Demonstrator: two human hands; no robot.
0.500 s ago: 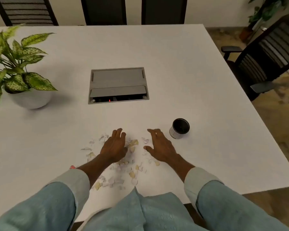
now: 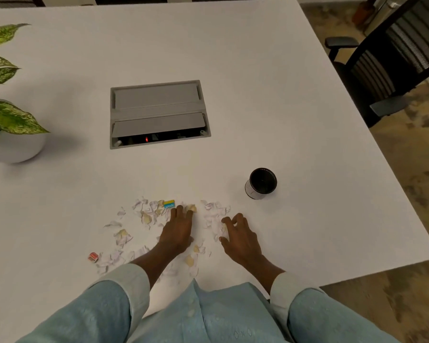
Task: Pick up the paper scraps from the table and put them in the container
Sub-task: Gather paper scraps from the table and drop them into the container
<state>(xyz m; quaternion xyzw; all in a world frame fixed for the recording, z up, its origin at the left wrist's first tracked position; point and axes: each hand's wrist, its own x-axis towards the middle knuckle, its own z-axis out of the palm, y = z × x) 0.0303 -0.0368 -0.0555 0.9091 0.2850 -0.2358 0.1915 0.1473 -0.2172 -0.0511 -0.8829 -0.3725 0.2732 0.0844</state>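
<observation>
Container (image 2: 251, 191): a small upright cylinder with a pale outer wall, round mouth and dark inside. It stands on the table (image 2: 270, 82), to the right of the scraps and beyond my right hand, apart from both. The inside is too dark to tell what it holds.

Second vessel: a round white pot (image 2: 15, 147) at the left edge, smooth and bowl-shaped. It holds a plant (image 2: 10, 117) with broad pointed leaves, green mottled with cream.

Third: a grey rectangular hatch (image 2: 157, 112) set into the table's middle, with two flat matte lids. Along its near edge is a dark slot, with a small red light and some fittings I cannot make out.

Paper scraps (image 2: 146, 214): all on the table, scattered in a loose patch in front of me, around and between my hands. They are small torn pieces, crumpled and curled at the edges, mostly white, some pale yellow. One flat blue-and-yellow printed piece (image 2: 169, 204) lies at the far edge of the patch. One red piece (image 2: 93, 257) lies at the near left, beside the outermost white bits.

Left hand (image 2: 177, 231): palm down on the scraps, fingers straight and close together, tips touching a yellowish piece.

Right hand (image 2: 240, 238): palm down, fingers spread and lightly arched, tips resting on the right-hand cluster of white pieces. I cannot tell whether any piece is caught beneath them.

The table is matte white and smooth, square-cornered at the right. My sleeves (image 2: 104, 300) are pale blue cloth with lighter cuffs. A black slatted chair (image 2: 391, 63) stands off the table's right corner.
</observation>
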